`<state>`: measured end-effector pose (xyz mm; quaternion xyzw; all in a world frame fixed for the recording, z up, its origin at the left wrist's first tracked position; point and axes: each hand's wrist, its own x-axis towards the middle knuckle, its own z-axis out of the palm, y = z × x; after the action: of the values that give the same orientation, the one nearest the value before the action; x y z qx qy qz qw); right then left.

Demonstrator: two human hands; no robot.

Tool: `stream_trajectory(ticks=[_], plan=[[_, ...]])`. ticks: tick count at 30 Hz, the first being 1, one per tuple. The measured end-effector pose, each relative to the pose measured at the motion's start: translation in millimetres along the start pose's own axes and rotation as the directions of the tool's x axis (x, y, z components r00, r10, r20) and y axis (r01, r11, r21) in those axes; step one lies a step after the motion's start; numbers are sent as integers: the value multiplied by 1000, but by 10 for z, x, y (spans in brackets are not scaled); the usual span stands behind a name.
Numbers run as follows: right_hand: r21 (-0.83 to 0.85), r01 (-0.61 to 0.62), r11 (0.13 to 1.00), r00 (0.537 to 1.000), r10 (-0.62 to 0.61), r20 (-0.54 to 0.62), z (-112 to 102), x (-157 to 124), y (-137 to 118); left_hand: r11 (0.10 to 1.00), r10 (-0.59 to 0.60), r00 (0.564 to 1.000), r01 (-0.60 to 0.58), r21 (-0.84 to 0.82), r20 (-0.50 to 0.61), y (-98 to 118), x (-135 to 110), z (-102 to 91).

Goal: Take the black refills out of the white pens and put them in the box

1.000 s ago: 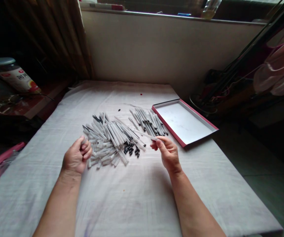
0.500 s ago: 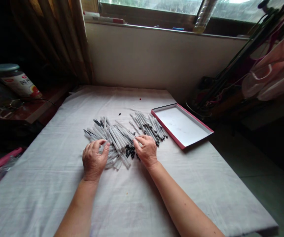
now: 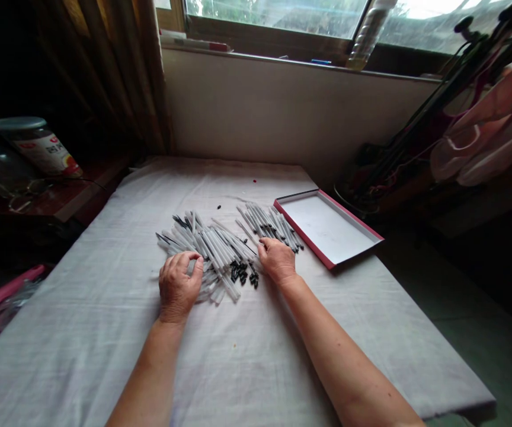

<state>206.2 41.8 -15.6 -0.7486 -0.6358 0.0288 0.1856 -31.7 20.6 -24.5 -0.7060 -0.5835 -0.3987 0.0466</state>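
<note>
A heap of clear pen barrels [image 3: 215, 248] lies on the cloth, with thin dark refills among them. My left hand [image 3: 178, 287] is at its near left side, thumb and forefinger pinched on what looks like a pale pen barrel, mostly hidden by the fingers. Right of the heap, my right hand [image 3: 278, 261] is closed, its fingertips at the end of a dark pen refill [image 3: 249, 248]. Small black pen plugs [image 3: 240, 273] lie in a cluster between the hands. Beyond my right hand is a pile of barrels with black ends [image 3: 269, 222].
A shallow red-edged box lid [image 3: 329, 228] lies at the right of the cloth-covered table [image 3: 238, 379]. One loose black plug [image 3: 219, 207] sits behind the heap. A lidded jar [image 3: 45, 148] stands on a side table at left; a pink-handled object [image 3: 2, 305] is below it.
My right hand has moved a little right, away from the plugs, and its fingers have drawn together at the refill's end. My left hand stays by the heap; the view has shifted slightly.
</note>
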Motion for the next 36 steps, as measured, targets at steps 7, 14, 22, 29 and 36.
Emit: stream_trajectory(ticks=[7, 14, 22, 29, 36], plan=[[-181, -88, 980, 970, 126, 206, -101, 113, -123, 1000, 7, 1000, -7, -14, 8, -23, -14, 35], [95, -118, 988, 990, 110, 89, -172, -21, -3, 996, 68, 996, -71, -56, -55, 35, -10, 14], [914, -127, 386, 992, 29, 125, -89, -598, 113, 971, 201, 980, -199, -134, -3, 277, -67, 4], [945, -327, -17, 923, 210, 323, -83, -592, 136, 934, 229, 964, -178, -308, 138, 308, -76, 7], [916, -371, -151, 876, 271, 399, -65, -584, 163, 904, 101, 960, 21, -427, 262, 385, -71, -57]])
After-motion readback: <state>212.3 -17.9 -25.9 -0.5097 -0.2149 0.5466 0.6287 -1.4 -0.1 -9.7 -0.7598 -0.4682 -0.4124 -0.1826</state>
